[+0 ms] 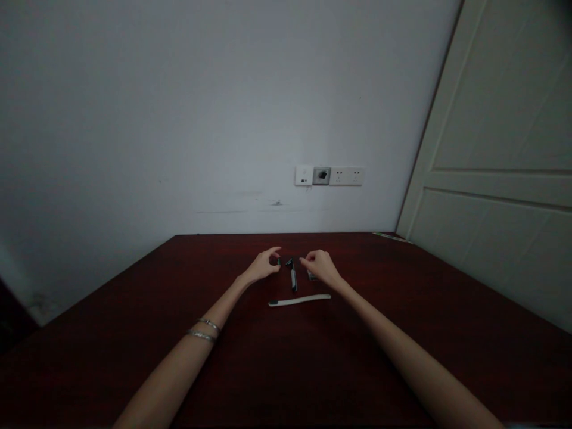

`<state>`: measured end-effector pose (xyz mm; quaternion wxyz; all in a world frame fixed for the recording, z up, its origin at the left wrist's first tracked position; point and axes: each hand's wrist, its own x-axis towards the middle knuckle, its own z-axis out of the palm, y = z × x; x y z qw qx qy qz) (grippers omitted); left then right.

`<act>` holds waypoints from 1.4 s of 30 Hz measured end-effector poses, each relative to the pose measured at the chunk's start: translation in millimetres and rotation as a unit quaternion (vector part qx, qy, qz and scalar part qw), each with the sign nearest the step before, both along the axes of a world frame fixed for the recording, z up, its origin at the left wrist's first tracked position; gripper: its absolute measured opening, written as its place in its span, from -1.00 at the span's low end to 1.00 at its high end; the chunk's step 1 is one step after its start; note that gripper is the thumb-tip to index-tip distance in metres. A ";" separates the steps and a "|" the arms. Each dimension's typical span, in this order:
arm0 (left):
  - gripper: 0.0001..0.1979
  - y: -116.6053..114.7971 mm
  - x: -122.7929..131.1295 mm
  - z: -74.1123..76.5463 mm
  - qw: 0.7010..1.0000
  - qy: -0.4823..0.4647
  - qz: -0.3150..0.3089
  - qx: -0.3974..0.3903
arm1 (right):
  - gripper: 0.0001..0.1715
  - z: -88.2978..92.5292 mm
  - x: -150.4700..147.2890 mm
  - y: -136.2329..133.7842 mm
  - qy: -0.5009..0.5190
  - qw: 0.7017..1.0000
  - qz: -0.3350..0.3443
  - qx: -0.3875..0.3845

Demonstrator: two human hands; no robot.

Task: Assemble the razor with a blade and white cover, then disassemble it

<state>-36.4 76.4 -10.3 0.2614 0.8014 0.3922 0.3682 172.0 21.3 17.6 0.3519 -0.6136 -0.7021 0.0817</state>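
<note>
On the dark red table lies a razor (293,276), its head pointing away from me, between my two hands. My left hand (264,265) is left of it, thumb and fingers curved around a small green and dark item (279,261); whether they press on it is hard to tell. To the razor's right is my right hand (320,264), thumb and index finger pinched together over something I cannot make out. A small pale item (311,276) lies partly hidden under that hand. Nearer to me, a white strip (300,300) with a dark green left end lies crosswise.
The table (277,369) reaches back to a pale wall with a row of sockets (346,176). A thin patterned strip (392,238) lies at the back right corner. A light panelled door (500,179) stands at the right.
</note>
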 end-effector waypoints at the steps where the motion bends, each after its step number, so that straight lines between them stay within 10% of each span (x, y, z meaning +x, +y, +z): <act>1: -0.36 -2.9 1.1 4.2 1.000 -0.008 -0.003 0.011 | -0.68 0.7 1.2 1.2 0.018 1.000 0.003 0.001; 18: -0.22 -49.5 22.3 29.6 0.992 0.010 -0.073 0.100 | -0.62 -4.4 -1.5 -4.8 0.319 0.929 0.133 -0.134; 42: -0.48 -50.5 19.6 39.3 0.988 -0.022 -0.048 0.145 | -0.78 -2.8 -4.7 -7.3 0.375 0.907 0.115 -0.153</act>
